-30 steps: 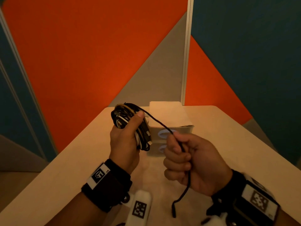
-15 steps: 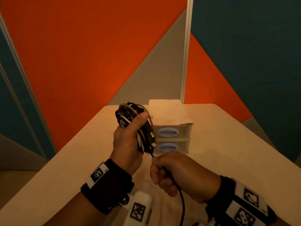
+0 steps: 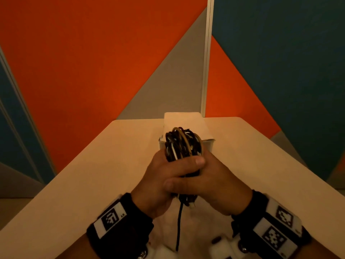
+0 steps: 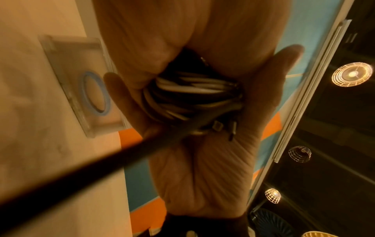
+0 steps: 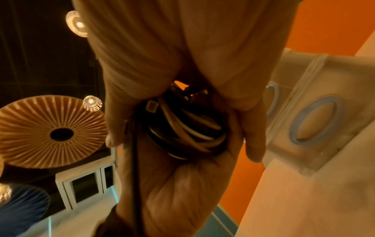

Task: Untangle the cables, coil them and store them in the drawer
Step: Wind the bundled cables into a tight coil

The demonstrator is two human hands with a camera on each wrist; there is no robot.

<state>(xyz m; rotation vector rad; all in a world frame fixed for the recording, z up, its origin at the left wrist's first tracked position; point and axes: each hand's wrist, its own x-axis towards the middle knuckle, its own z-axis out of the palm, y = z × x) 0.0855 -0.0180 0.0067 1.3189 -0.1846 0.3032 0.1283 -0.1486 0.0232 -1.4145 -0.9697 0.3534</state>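
A coil of black, white and tan cables (image 3: 182, 144) is clasped between both hands above the table. My left hand (image 3: 168, 172) grips it from the left, thumb across the front. My right hand (image 3: 211, 180) wraps it from the right, thumb lying below the left thumb. One loose black cable end (image 3: 179, 227) hangs down between the wrists. The left wrist view shows the coil (image 4: 194, 96) in the palm and the black cable (image 4: 101, 162) running off to the lower left. In the right wrist view the coil (image 5: 188, 128) and a connector sit in the palm.
A small translucent drawer unit (image 3: 188, 124) stands on the pale table (image 3: 93, 184) just behind the hands, its drawers with blue ring handles (image 5: 316, 121) closed. Orange, grey and teal partition walls enclose the far side of the table.
My right hand left the loose black end and came up to clasp the coil with the left. The coil shifted right, in front of the drawer unit.
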